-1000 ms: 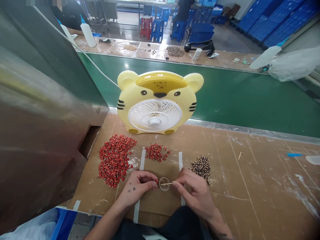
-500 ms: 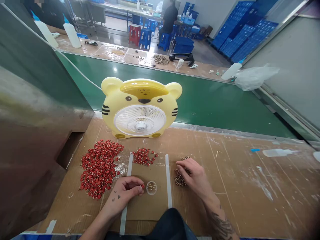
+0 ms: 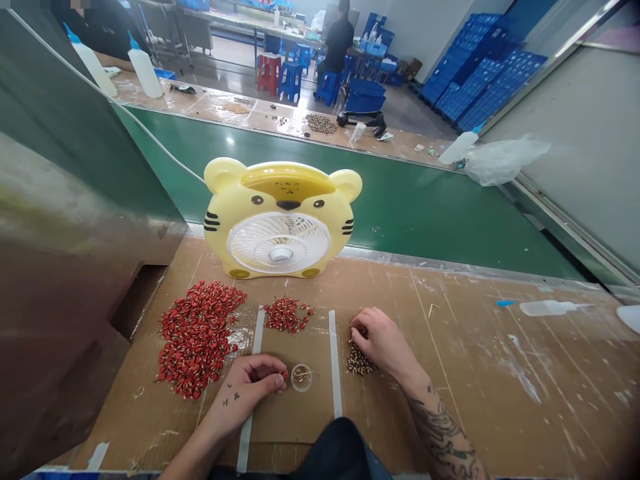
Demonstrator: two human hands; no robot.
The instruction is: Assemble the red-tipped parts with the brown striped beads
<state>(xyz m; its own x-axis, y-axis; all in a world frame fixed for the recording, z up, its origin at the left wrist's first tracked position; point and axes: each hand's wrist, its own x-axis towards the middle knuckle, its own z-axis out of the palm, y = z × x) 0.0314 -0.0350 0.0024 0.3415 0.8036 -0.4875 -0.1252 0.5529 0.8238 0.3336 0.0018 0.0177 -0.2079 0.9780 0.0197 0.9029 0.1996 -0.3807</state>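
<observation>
My left hand (image 3: 253, 387) pinches a small red piece (image 3: 285, 375) between thumb and fingertips, just left of a small clear round dish (image 3: 301, 389). A thin wooden stick (image 3: 306, 374) rests in the dish, its end over the rim. My right hand (image 3: 384, 339) is at the pile of small dark-and-cream beads (image 3: 360, 364), fingertips curled down into it; whether a bead is between them is hidden. Beyond the dish lies a small heap of red pieces (image 3: 286, 315). A larger heap of red pieces (image 3: 197, 340) spreads to the left.
A yellow tiger-faced fan (image 3: 280, 223) stands behind the heaps. White tape strips (image 3: 335, 373) flank the dish. At the left rises a metal panel (image 3: 75, 267). A squeeze bottle (image 3: 547, 307) lies at right. Past the green divider (image 3: 430, 213), a person (image 3: 339, 43) sits.
My right hand has let go of the stick, leaving it in the dish, and moved right to the bead pile. My left hand keeps its red piece. The view has shifted right.
</observation>
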